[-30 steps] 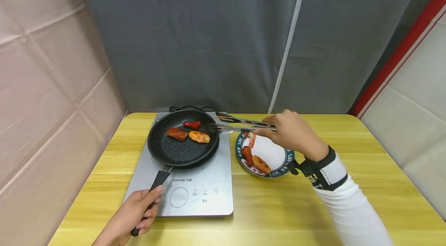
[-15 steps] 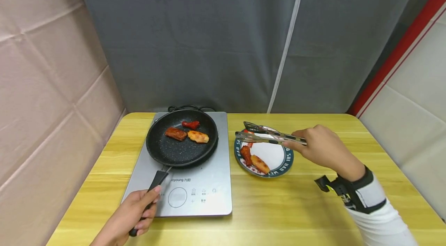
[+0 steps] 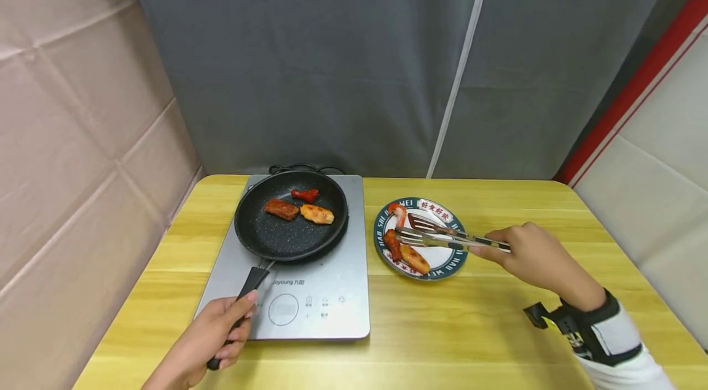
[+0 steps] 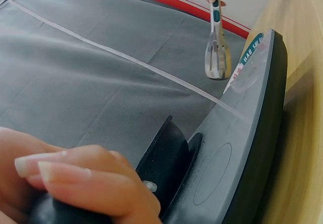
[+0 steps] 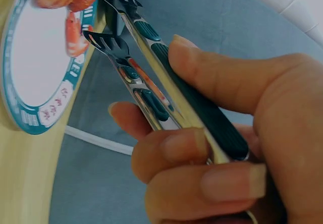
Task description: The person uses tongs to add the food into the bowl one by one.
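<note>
My left hand (image 3: 212,338) grips the black handle of a frying pan (image 3: 276,242), which sits on a silver induction cooktop (image 3: 332,292). In the pan lie a brown slab of meat (image 3: 281,209), a small red drumstick (image 3: 305,195) and a golden chicken wing piece (image 3: 317,214). My right hand (image 3: 539,258) holds metal tongs (image 3: 464,240), their arms apart over a plate (image 3: 453,264) and nothing between the tips. On that plate are a shrimp-like piece (image 3: 397,214), a reddish-brown drumstick (image 3: 392,245) and another wing piece (image 3: 414,260). The right wrist view shows thumb and fingers round the tongs (image 5: 176,98).
The wooden table (image 3: 442,341) carries the cooktop on the left and the plate to its right. A black cord (image 3: 304,166) lies behind the pan. A grey curtain (image 3: 321,70) stands along the table's back edge, with pale walls at both sides.
My right hand has drawn the tongs away from the pan's right edge, rightward and toward me, down over the plate. The left hand keeps its grip on the pan handle, and the pan food lies unchanged.
</note>
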